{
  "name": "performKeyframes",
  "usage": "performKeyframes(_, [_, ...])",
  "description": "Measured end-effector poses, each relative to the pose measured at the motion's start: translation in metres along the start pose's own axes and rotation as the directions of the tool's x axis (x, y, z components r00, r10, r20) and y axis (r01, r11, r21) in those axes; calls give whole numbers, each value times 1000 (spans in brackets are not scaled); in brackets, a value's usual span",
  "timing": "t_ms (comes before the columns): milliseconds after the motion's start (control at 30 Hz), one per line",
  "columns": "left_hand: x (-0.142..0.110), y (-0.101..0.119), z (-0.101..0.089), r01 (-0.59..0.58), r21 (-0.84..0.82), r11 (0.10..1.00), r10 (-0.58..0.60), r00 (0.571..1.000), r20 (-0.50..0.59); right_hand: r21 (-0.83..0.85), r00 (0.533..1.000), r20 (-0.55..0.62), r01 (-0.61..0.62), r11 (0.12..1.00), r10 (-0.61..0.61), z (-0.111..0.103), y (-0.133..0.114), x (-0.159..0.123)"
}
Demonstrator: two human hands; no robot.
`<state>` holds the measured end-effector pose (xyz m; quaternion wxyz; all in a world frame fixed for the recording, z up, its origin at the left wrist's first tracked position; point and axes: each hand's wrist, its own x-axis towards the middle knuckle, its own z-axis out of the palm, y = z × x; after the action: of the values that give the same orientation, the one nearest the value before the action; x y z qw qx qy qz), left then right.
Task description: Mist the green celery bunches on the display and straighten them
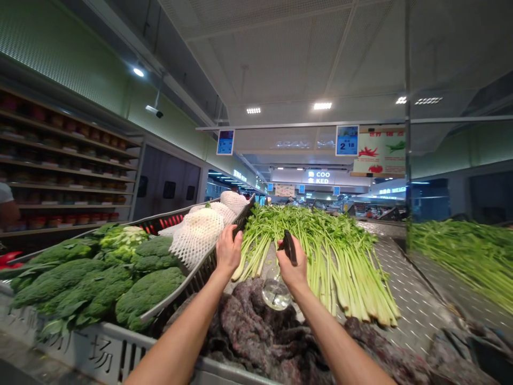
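My right hand (294, 267) is wrapped round a spray bottle (276, 295) with a black trigger head and a clear body, its round base towards me. It is over the near stems of the celery (316, 256), which lies spread on a patterned metal shelf. My left hand (228, 248) is raised beside the dark crate wall, left of the celery, with thumb and fingers apart and nothing seen in it. Close to it are cauliflowers in white foam netting (198, 231). Below both hands lies a crumpled grey-brown blanket (256, 331).
Broccoli (72, 280) fills the front of the crate (116, 342) at left. A mirror panel (460, 214) stands at right, reflecting the greens. Price signs (347, 140) hang from a rail overhead. Stocked shelves (64, 166) line the left, with part of a person's arm (8, 206) at the edge.
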<state>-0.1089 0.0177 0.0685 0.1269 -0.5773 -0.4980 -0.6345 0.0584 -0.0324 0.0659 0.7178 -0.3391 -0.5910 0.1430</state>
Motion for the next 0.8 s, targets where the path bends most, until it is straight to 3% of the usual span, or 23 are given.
performKeyframes(233, [-2, 1, -2, 4, -10, 1000, -5, 1000, -10, 44, 997, 75, -10, 999, 6, 8, -10, -7])
performKeyframes(467, [-4, -2, -1, 3, -14, 1000, -4, 1000, -20, 74, 976, 219, 7, 997, -24, 14, 0, -25])
performKeyframes(600, [-6, -1, 5, 19, -40, 999, -20, 999, -27, 61, 977, 213, 16, 998, -29, 16, 4, -21])
performKeyframes(800, [-14, -5, 27, 106, -107, 989, -111, 993, -41, 60, 995, 101, 20, 998, -26, 28, 15, -5])
